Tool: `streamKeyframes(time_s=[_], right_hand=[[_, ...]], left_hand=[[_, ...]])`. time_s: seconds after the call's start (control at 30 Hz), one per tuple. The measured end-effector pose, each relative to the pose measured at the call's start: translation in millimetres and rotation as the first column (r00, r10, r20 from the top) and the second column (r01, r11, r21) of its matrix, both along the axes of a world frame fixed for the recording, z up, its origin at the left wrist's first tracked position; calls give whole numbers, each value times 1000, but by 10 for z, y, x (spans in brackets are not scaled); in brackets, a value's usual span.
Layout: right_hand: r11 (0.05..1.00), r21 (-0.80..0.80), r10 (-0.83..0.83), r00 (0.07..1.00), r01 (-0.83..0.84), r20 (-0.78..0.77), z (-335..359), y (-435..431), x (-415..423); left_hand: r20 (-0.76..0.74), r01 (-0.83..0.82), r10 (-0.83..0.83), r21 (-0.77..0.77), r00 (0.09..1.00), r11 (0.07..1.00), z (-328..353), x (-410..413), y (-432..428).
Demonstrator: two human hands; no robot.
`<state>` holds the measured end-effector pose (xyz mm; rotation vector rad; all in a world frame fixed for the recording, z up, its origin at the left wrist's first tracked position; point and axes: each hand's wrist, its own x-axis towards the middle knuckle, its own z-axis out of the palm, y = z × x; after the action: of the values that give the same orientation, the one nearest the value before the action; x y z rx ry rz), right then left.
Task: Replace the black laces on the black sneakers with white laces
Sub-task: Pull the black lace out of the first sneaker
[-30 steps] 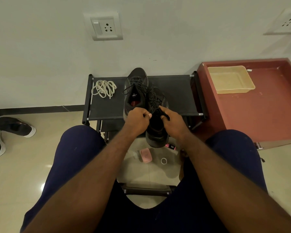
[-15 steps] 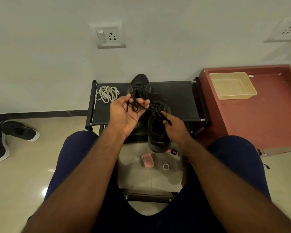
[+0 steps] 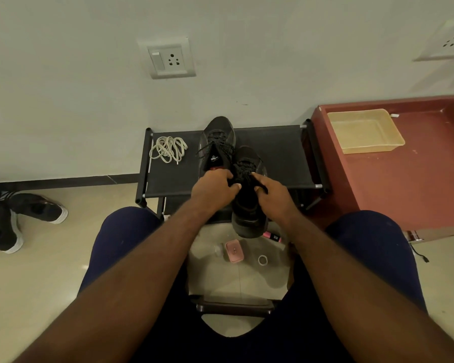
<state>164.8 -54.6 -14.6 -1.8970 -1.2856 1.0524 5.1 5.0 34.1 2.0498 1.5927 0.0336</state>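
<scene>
Your left hand [image 3: 215, 191] rejoined your right hand [image 3: 270, 192] on the near sneaker [image 3: 249, 213], both pinching its black lace [image 3: 244, 166]; unlacing evidently remained unfinished.

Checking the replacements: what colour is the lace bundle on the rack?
Off-white lace bundle, loose on the black rack; head view shows it best.

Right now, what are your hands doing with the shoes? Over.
Left hand and right hand both pinching the black lace on the near sneaker. Far sneaker laced black too. White laces untouched on the rack. Nothing blocking.
</scene>
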Motion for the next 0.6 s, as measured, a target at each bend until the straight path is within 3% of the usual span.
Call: streamKeyframes(time_s=[0.27,0.4,0.5,0.57,0.6], right_hand=[[999,-1,37,999,-37,32,-37,-8,25],[1000,-12,14,1000,-14,10,-49,15,25],[999,-20,-28,999,28,16,-68,36,18],[999,-21,-35,999,36,14,-70,38,17],[999,-19,-38,999,38,9,-67,33,17]], left_hand=[[88,-125,112,154,990,980,1,373,-32],[322,-227,179,119,930,967,136,314,132],[533,-335,404,-226,743,915,508,346,285],[641,-298,524,-434,561,850,782,356,401],[692,-242,515,-459,507,855,896,358,450]])
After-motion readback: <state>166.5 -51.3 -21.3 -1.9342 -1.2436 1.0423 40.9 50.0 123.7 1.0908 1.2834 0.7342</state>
